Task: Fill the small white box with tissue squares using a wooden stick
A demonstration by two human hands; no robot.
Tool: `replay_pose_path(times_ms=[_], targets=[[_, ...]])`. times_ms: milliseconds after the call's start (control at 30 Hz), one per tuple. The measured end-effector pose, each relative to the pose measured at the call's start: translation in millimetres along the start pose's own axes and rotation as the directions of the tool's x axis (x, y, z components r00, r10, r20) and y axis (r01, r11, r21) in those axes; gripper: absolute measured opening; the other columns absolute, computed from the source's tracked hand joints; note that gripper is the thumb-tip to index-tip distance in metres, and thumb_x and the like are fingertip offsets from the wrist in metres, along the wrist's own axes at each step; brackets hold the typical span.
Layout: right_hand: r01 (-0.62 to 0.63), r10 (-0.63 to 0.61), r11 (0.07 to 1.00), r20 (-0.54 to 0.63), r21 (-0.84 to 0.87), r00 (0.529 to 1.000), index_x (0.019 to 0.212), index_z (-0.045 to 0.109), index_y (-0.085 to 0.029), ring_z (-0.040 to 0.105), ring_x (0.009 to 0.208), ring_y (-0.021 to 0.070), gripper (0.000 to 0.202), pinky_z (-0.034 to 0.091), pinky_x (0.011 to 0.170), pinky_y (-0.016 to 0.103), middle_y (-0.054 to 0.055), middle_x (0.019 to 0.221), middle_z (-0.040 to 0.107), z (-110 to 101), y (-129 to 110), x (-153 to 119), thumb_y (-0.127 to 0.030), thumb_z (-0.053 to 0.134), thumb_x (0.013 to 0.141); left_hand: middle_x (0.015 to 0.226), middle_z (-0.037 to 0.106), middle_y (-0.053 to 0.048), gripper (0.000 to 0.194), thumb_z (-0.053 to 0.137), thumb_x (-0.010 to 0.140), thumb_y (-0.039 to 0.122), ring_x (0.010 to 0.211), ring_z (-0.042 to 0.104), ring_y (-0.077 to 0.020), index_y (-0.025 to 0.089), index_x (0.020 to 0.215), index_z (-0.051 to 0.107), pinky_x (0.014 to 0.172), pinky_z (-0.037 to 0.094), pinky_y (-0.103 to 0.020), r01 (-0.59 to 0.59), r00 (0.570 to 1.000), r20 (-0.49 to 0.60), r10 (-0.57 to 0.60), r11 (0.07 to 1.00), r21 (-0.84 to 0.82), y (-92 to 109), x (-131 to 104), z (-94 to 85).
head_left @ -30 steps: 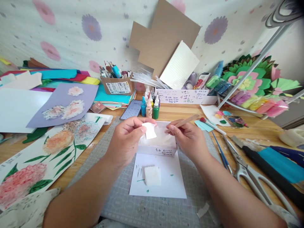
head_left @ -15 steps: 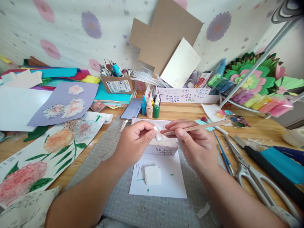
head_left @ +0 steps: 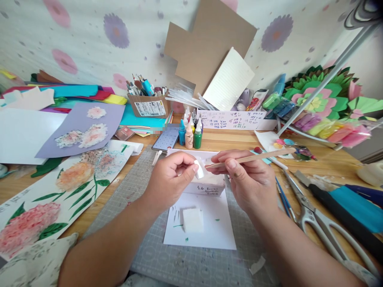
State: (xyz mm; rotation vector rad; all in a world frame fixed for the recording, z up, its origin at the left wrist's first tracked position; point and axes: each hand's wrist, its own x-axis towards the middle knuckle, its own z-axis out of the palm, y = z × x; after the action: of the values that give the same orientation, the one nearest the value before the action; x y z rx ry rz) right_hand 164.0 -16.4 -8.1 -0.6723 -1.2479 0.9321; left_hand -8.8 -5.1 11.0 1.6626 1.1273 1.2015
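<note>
Scissors are lying beside slim paintbrushes on the tabletop. Paint bottles are standing just beside a phone, and a cardboard box is holding pens and brushes behind.

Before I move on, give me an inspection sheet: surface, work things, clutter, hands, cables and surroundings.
Surface: grey cutting mat on a wooden table; scrap near the front.
Work things: white box; white stack on marked white paper.
Clutter: scissors and brushes at right; bottles and phone beyond the box.
Hands: left hand pinches a small white piece; right hand holds a flat wooden stick. Whether stick and piece touch: cannot tell.
Cables: nothing seen.
Surroundings: flower-patterned backdrop; floral artwork at left.
</note>
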Motion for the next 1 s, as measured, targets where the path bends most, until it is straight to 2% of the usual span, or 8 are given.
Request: replay_pose_path(times_ms=[167, 400, 767, 867, 1000], targets=[[0.019, -0.019, 0.999, 0.018, 0.028, 1.0, 0.087, 0.072, -0.025, 0.073, 0.079, 0.0146, 0.008, 0.065, 0.068, 0.029, 0.002, 0.088, 0.073, 0.6, 0.0, -0.4, -0.023, 0.065, 0.088, 0.077, 0.066, -0.002, 0.011, 0.064, 0.08, 0.024, 0.074, 0.061, -0.0166, 0.019, 0.07, 0.063, 0.066, 0.046, -0.027, -0.023, 1.0, 0.005, 0.023, 1.0, 0.01, -0.7, 0.1, 0.2], [0.029, -0.029, 0.999, 0.031, -0.014, 0.999, 0.087, 0.07, -0.024, 0.073, 0.078, 0.0159, 0.005, 0.065, 0.068, 0.032, 0.002, 0.088, 0.072, 1.2, -1.4, -0.4, -0.025, 0.065, 0.088, 0.077, 0.067, -0.002, 0.011, 0.063, 0.081, 0.024, 0.075, 0.062, -0.0177, 0.019, 0.071, 0.064, 0.067, 0.046, -0.028, -0.049, 0.999, 0.003, 0.049, 0.998, 0.033, -0.8, 0.3, 0.5], [0.111, -0.104, 0.99, 0.074, -0.091, 0.992, 0.088, 0.072, -0.026, 0.071, 0.091, 0.0181, 0.011, 0.063, 0.076, 0.035, 0.002, 0.087, 0.073, 0.6, -3.9, -0.4, -0.021, 0.063, 0.089, 0.077, 0.066, -0.002, 0.011, 0.062, 0.081, 0.022, 0.075, 0.061, -0.0165, 0.019, 0.071, 0.063, 0.069, 0.047, -0.028, -0.083, 0.997, 0.014, 0.082, 0.994, 0.071, -1.5, 0.2, 1.2], [0.066, -0.061, 0.987, 0.041, -0.144, 0.997, 0.084, 0.071, -0.024, 0.071, 0.082, 0.0174, 0.008, 0.063, 0.069, 0.033, 0.003, 0.087, 0.073, 1.8, -5.3, 0.2, -0.024, 0.065, 0.088, 0.077, 0.067, -0.002, 0.01, 0.063, 0.08, 0.022, 0.075, 0.062, -0.0168, 0.019, 0.071, 0.064, 0.068, 0.047, -0.028, -0.055, 0.998, 0.017, 0.055, 0.997, 0.047, -0.6, 0.3, 0.9], [-0.041, 0.028, 0.975, -0.063, -0.219, 0.998, 0.083, 0.07, -0.021, 0.071, 0.07, 0.0155, 0.012, 0.061, 0.064, 0.031, 0.003, 0.084, 0.073, -2.2, -0.2, 5.1, -0.032, 0.066, 0.087, 0.085, 0.073, -0.003, 0.011, 0.064, 0.079, 0.021, 0.08, 0.065, -0.0173, 0.019, 0.069, 0.063, 0.07, 0.048, -0.028, 0.021, 1.0, 0.001, -0.021, 0.997, -0.073, -2.0, 0.7, -1.4]])
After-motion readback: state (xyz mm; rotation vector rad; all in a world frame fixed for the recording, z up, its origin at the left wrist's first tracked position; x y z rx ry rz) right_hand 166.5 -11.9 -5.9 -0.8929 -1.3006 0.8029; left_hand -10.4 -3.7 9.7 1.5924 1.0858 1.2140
